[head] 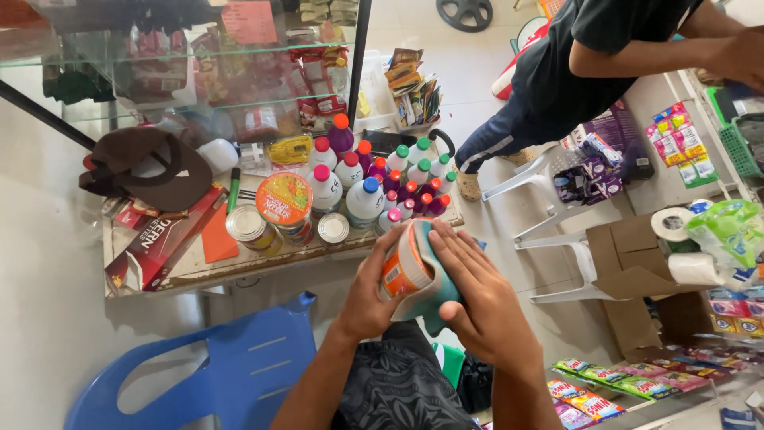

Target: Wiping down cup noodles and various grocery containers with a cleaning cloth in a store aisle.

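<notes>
A small round can (402, 269) with an orange-and-white label lies tilted on its side — lid end facing left — held above the lap, half wrapped in a teal cloth (438, 279) that drapes below it.

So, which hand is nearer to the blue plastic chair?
Left. The left hand holds the can just above and right of the blue chair. The right hand presses a teal cloth on the can, farther right.
</notes>
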